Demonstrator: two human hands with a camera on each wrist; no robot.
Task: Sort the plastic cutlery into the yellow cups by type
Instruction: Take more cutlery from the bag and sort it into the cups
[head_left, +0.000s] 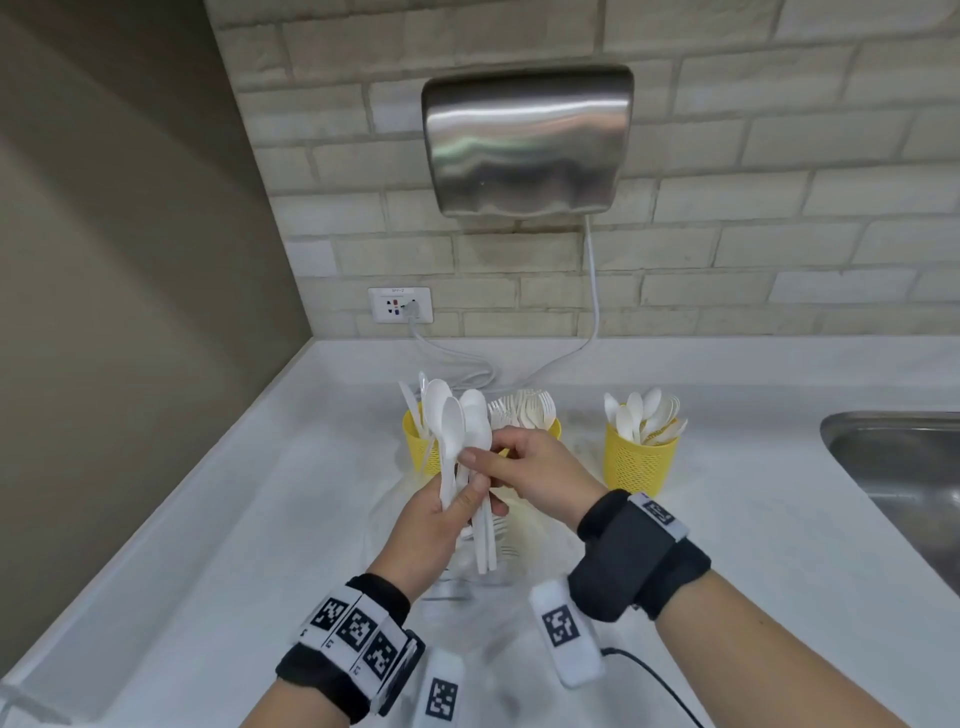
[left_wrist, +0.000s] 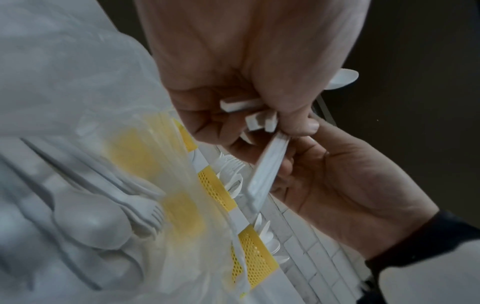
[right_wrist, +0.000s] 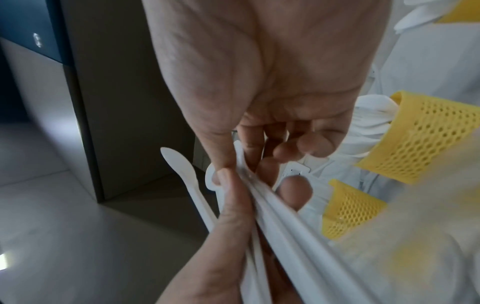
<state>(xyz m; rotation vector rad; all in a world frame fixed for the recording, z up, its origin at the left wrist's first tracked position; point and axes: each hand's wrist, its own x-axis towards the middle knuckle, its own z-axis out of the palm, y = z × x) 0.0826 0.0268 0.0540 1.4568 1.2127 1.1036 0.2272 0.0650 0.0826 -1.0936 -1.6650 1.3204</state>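
My left hand (head_left: 475, 493) grips a bunch of white plastic spoons (head_left: 462, 431) by their handles, bowls up, above the counter. My right hand (head_left: 483, 457) pinches one spoon of the bunch near its neck, thumb against fingers (right_wrist: 249, 148). The handle ends (left_wrist: 239, 106) stick out of my left fist. Behind the hands stand three yellow mesh cups: the left cup (head_left: 418, 441) holds knives, the middle cup (head_left: 553, 427) forks, the right cup (head_left: 641, 460) spoons. Under my hands lies a clear plastic bag (left_wrist: 91, 216) with mixed forks and spoons.
A steel hand dryer (head_left: 527, 140) hangs on the brick wall, its cable running to a socket (head_left: 400, 305) and trailing behind the cups. A steel sink (head_left: 893, 467) is sunk into the white counter (head_left: 234, 519) at the right. A plain wall closes the left side.
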